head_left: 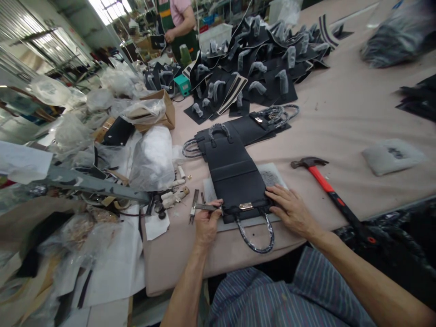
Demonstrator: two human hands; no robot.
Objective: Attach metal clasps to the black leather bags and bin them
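Note:
A black handbag panel (235,175) lies on the table in front of me. It has a metal plate (245,206) near its close edge and plastic-wrapped handles at both ends; the near handle (270,236) loops toward me. My left hand (207,227) pinches a flat metal tool (206,207), its end against the panel's left edge; its exact kind is unclear. Fingers outstretched, my right hand (291,211) rests on the panel's right edge. Beneath the panel a pale slab (277,172) shows in part. Slim metal tools (194,204) lie left of my left hand.
A claw hammer (325,181) with a red and black handle lies to the right. Behind are more bag panels (252,129) and a heap of black pieces (272,86). Plastic bags and a cardboard box (168,111) crowd the left. A person (179,27) stands at the back.

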